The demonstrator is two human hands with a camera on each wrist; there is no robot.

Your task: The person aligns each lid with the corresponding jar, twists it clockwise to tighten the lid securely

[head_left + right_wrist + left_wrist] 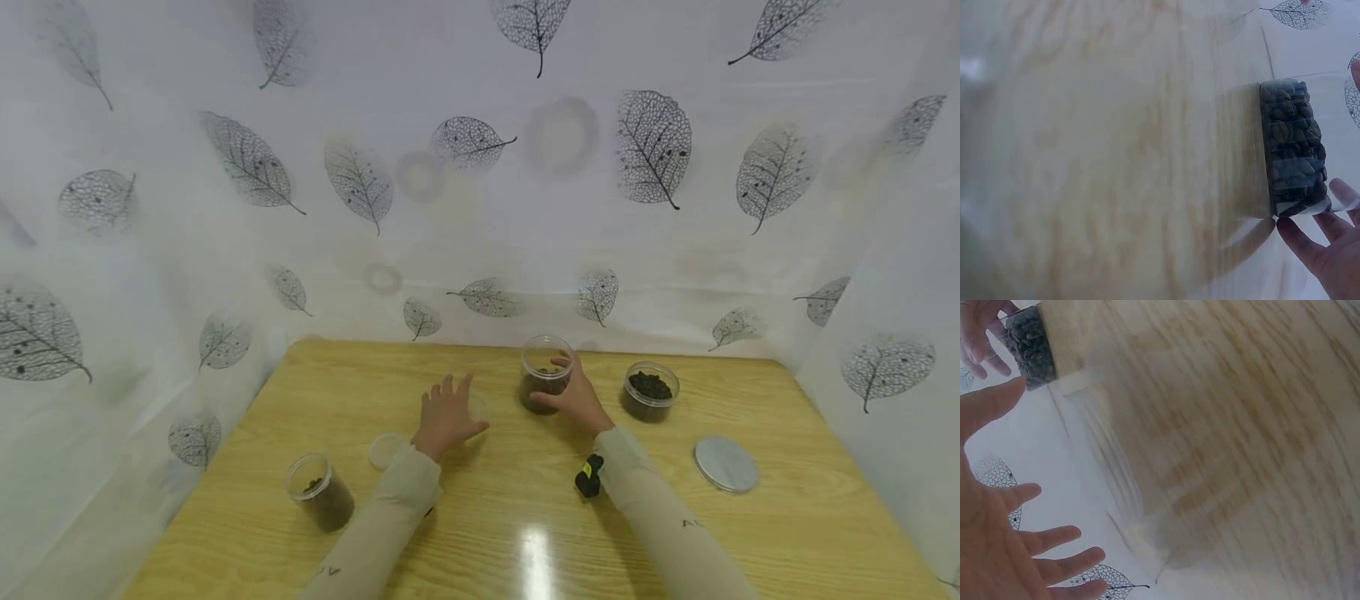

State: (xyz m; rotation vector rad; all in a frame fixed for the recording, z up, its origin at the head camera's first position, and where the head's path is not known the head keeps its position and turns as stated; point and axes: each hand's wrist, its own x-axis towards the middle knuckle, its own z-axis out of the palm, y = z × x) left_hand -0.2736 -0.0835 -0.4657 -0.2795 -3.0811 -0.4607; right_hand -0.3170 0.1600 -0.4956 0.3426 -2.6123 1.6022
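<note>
In the head view my right hand (579, 400) holds a clear jar (546, 382) partly filled with dark coffee beans, its thumb on the near side and fingers round the far side. The right wrist view shows the beans (1291, 147) through the wall, with the fingers of the right hand (1335, 256) at the jar's lower side. To the left, my left hand (446, 417) spreads its fingers over the table, holding nothing. Beside its palm lies a pale round lid (478, 407), partly hidden. Spread fingers of the left hand (1007, 537) also show in the left wrist view.
Right of the held jar stands a low tub (649, 398) of dark beans, with a silver lid (725, 464) in front. Another clear jar (321, 493) of beans stands at the left, near a pale lid (386, 450). A leaf-patterned curtain (480, 225) rises behind the wooden table (525, 492).
</note>
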